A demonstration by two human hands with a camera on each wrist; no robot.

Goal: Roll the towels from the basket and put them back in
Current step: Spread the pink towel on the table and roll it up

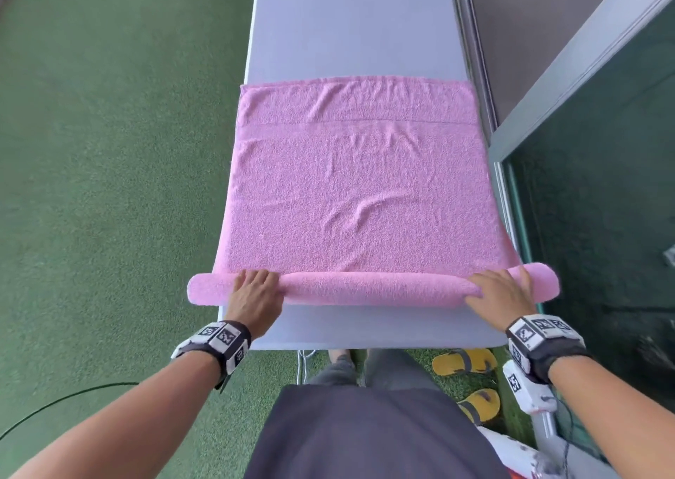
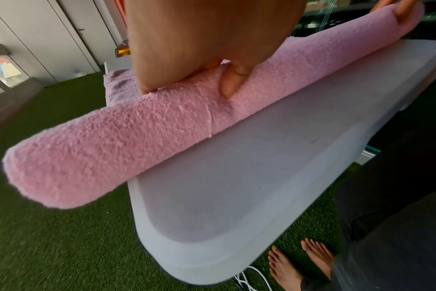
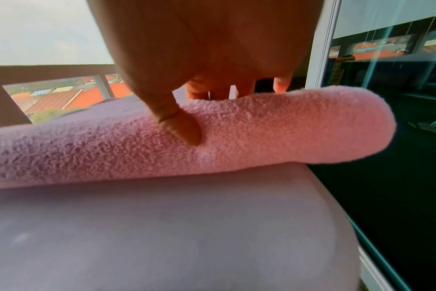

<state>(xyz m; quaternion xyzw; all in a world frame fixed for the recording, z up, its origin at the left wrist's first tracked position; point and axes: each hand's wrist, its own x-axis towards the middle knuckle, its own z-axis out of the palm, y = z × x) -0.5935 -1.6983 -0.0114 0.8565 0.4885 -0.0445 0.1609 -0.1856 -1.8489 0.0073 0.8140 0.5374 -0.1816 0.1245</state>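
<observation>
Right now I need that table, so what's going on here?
A person is rolling a pink towel on the white table. The left hand and right hand both grip the rolled near edge, whose ends overhang the table's sides. Most of the towel lies flat, unrolled. No basket is in view.

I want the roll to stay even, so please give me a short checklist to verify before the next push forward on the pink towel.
1. Both hands on the roll: ok. The left hand and the right hand each rest on the rolled part of the pink towel.
2. Thumbs behind the roll: ok, both wrist views show a thumb pressed into its near side.
3. Roll straight across the table: ok, though both ends overhang the table's sides.
4. Flat part ahead smooth: not ok, a few wrinkles cross the middle.
5. Roll tight inside: cannot tell.
6. Basket ready nearby: cannot tell, none is in view.
</observation>
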